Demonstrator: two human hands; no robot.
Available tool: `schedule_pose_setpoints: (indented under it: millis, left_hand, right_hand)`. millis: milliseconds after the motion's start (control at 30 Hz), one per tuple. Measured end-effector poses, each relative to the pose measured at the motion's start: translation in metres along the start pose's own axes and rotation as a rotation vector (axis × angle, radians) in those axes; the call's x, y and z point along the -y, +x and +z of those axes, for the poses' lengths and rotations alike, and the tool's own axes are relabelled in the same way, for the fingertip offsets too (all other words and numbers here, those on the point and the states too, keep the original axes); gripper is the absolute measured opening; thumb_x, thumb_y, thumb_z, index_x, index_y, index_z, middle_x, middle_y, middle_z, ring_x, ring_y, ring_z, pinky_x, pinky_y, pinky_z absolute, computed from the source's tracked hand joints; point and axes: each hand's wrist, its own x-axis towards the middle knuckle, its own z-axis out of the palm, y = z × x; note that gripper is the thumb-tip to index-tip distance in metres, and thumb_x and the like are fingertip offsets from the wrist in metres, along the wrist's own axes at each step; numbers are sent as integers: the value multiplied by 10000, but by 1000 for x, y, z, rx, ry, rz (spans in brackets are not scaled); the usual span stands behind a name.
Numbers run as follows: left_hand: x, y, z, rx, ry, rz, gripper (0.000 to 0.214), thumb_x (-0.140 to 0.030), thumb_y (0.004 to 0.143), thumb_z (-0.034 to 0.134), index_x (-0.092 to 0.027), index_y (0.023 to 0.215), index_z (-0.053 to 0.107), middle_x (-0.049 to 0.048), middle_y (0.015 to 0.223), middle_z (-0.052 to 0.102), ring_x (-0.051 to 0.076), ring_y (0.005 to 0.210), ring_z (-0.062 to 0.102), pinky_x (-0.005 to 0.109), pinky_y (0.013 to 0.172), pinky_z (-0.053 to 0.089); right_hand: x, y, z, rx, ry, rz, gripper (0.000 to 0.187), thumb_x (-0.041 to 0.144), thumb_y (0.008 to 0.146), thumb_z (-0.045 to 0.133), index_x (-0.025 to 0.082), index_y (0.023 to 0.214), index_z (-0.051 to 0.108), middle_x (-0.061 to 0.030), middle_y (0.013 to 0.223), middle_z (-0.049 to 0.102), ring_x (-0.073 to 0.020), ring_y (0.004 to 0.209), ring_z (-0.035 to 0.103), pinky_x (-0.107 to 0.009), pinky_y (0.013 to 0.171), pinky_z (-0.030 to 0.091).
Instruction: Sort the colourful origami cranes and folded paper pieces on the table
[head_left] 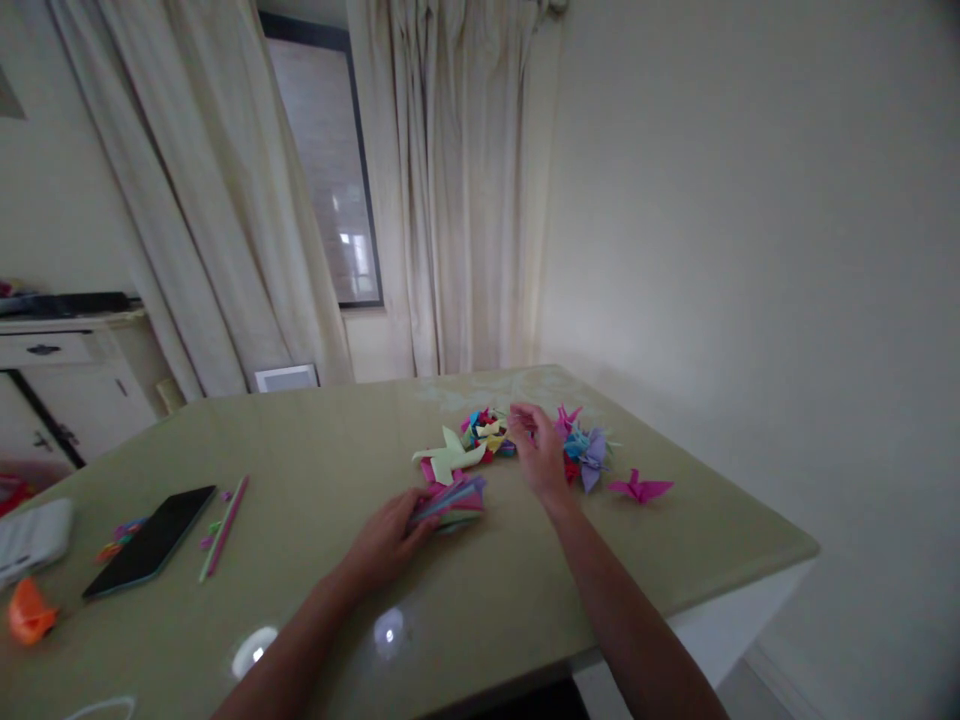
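Observation:
My left hand point(390, 535) rests on the table point(525, 590) with its fingers closed on the edge of a stack of coloured paper sheets point(454, 502). My right hand point(538, 450) reaches over a heap of small folded paper figures point(491, 432), fingers curled as if pinching; what it holds I cannot make out. A pale yellow paper pinwheel point(450, 457) lies just left of the heap. More folded figures, blue and purple point(590, 448), sit right of my right hand. A magenta paper crane point(640, 488) stands alone further right.
A black phone point(150, 540) lies at the left with two thin sticks point(223, 513) beside it. A white object point(34, 535) and an orange piece point(28, 612) sit at the far left edge. Curtains, a window and a white cabinet point(67, 385) stand behind the table.

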Motion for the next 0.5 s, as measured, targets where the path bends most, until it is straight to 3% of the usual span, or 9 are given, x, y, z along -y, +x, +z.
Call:
schedule_pose_setpoints:
  millis: [67, 167, 267, 367, 500]
  left_hand:
    - [0, 0, 0, -15, 43, 35, 473, -577, 985, 526, -222, 1281, 626, 133, 1262, 693, 300, 1154, 649, 443, 1015, 518]
    - [3, 1, 0, -77, 118, 83, 507, -572, 975, 561, -237, 1350, 621, 132, 1348, 640, 311, 1245, 592, 486, 1092, 478]
    - [8, 4, 0, -139, 175, 128, 533, -535, 999, 544, -279, 1467, 546, 122, 1530, 521, 320, 1384, 497, 526, 1171, 408]
    - [14, 16, 1, -103, 215, 146, 554, -513, 1040, 471, -318, 1558, 441, 97, 1646, 410, 309, 1487, 403, 537, 1223, 344]
    - [19, 51, 4, 15, 227, 41, 626, -550, 1060, 361, -245, 1607, 377, 139, 1716, 288, 330, 1566, 290, 576, 1259, 262]
  right_hand:
    - [-8, 14, -43, -79, -157, -17, 450, 547, 978, 547, 177, 1193, 687, -146, 1156, 722, -274, 1019, 673, -436, 949, 534]
    - [-38, 17, -109, -69, -509, -48, 573, 639, 931, 551, 172, 1234, 687, -187, 1253, 677, -344, 1208, 613, -532, 1084, 456]
    - [-78, 0, -156, 26, -821, 137, 801, 751, 807, 652, 208, 1396, 622, -240, 1494, 522, -454, 1392, 487, -641, 1118, 392]
    - [-113, -16, -172, 189, -862, 294, 1027, 804, 730, 693, 220, 1549, 487, -279, 1623, 351, -522, 1473, 374, -689, 1099, 388]
    - [-133, -9, -148, 339, -725, 254, 1104, 813, 757, 654, 189, 1621, 364, -262, 1653, 308, -459, 1533, 309, -613, 1161, 371]
